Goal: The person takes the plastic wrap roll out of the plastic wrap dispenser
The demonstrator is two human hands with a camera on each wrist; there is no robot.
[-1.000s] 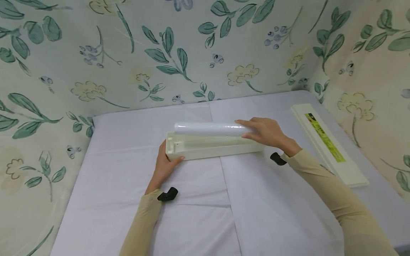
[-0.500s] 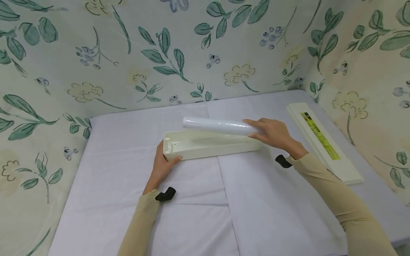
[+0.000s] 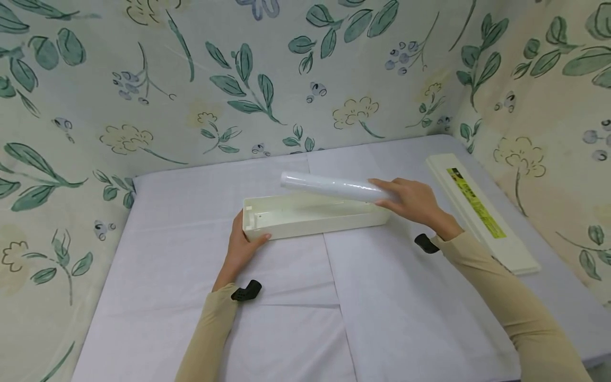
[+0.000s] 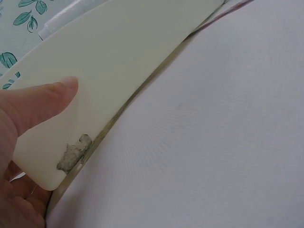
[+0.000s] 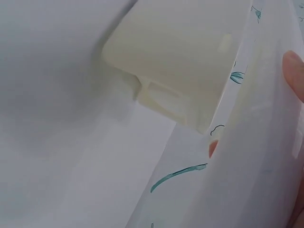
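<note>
A long, shallow cream plastic box (image 3: pixel 305 227) stands uncovered on the table. My left hand (image 3: pixel 241 249) grips its left end, with the thumb (image 4: pixel 45 102) across the front wall and the fingers behind. A grey-brown patch (image 4: pixel 74 154) marks that wall's lower corner in the left wrist view. Over the box's rear rim slants a glossy whitish roll of plastic wrap (image 3: pixel 324 187), its left end higher than its right. My right hand (image 3: pixel 411 202) holds the right end of this roll between thumb and fingers. The right wrist view has the roll (image 5: pixel 251 156) beside the box's end (image 5: pixel 171 52).
A flat cream lid (image 3: pixel 519 253) with a yellow-green label (image 3: pixel 476 204) lies at the right, beyond the right forearm. White cloth (image 3: pixel 157 276) covers the table. Leaf-patterned wall covering (image 3: pixel 267 32) rises behind it and at both sides.
My right hand has shifted right with the roll. The roll's left end has swung up and right, so the roll tilts more. My left hand keeps its grip on the box.
</note>
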